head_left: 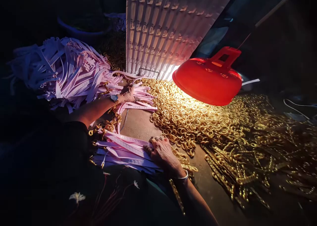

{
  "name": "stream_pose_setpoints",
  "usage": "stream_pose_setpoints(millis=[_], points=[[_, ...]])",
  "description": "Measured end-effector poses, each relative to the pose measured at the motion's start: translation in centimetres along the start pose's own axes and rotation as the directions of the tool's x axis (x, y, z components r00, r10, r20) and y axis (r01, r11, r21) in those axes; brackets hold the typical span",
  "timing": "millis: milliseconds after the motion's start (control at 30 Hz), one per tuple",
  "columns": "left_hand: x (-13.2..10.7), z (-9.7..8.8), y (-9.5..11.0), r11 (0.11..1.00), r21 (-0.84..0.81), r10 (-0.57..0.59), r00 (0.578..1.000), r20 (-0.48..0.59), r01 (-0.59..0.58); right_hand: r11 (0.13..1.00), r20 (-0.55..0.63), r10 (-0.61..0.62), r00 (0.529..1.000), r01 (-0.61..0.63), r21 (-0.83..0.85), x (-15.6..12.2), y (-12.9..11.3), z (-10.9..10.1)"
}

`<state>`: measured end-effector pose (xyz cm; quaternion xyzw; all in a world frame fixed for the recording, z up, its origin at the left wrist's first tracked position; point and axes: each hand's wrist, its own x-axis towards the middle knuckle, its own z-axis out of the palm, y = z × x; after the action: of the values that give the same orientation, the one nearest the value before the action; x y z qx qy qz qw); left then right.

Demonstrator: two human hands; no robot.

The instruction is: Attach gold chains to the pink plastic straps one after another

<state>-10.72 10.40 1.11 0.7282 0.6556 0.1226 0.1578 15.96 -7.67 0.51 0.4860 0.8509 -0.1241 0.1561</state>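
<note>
My left hand (128,94) is closed on a bunch of pink straps (143,93), whose ends stick out to the right past its fingers. A dark-faced watch (114,98) sits on that wrist. Nearer to me, my right hand (162,151) grips the right end of a second bundle of pink straps (123,150), laid flat side by side. Dark wraps cover some of its fingertips, and a pale bangle (186,175) circles the wrist. Gold-coloured rings (112,122) hang at the left ends of these straps. The undersides of both hands are hidden.
Left lies a big heap of pink straps (71,71). A wide pile of gold rings (188,117) spreads to the right, with gold twisted strips (237,173) beyond it. Above the pile hangs a red lamp (208,82). A ribbed pale panel (160,31) stands behind.
</note>
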Motion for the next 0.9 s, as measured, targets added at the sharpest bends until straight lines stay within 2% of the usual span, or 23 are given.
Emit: stream_pose_setpoints(millis=[67, 133, 233, 367, 467, 567, 700, 900], points=[[1.8, -0.6, -1.7, 0.993, 0.058, -0.099, 0.995, -0.009, 0.099, 1.000, 0.007, 0.002, 1.000, -0.002, 0.012, 0.1, 0.1, -0.1], [2.6, -0.7, -2.8, 0.980, 0.100, -0.177, 0.984, 0.024, 0.174, 1.000, 0.009, -0.002, 1.000, 0.002, 0.023, 0.2, 0.2, -0.3], [2.9, -0.4, -3.3, 0.960, 0.166, -0.245, 0.964, 0.103, 0.227, 0.999, 0.012, -0.009, 1.000, 0.009, 0.044, 0.4, 0.3, -0.3], [2.8, 0.5, -2.5, 0.955, 0.203, -0.259, 0.944, 0.202, 0.218, 0.999, 0.013, -0.013, 1.000, 0.013, 0.049, 0.6, 0.4, -0.1], [1.7, 1.3, -1.8, 0.956, 0.263, -0.211, 0.930, 0.300, 0.131, 0.999, -0.007, -0.019, 1.000, 0.020, 0.047, 0.7, 0.4, 0.1], [0.2, 2.1, -1.6, 0.932, 0.356, -0.165, 0.955, 0.246, 0.069, 0.998, -0.036, -0.023, 0.999, 0.025, 0.053, 0.7, 0.4, 0.2], [-0.6, 2.5, -1.9, 0.936, 0.331, -0.186, 0.966, 0.180, 0.119, 0.998, -0.034, -0.016, 0.999, 0.018, 0.056, 0.5, 0.4, 0.1], [-0.2, 1.4, -1.9, 0.936, 0.299, -0.232, 0.965, 0.126, 0.186, 0.997, -0.073, -0.009, 0.997, 0.014, 0.071, 0.6, 0.3, 0.2]])
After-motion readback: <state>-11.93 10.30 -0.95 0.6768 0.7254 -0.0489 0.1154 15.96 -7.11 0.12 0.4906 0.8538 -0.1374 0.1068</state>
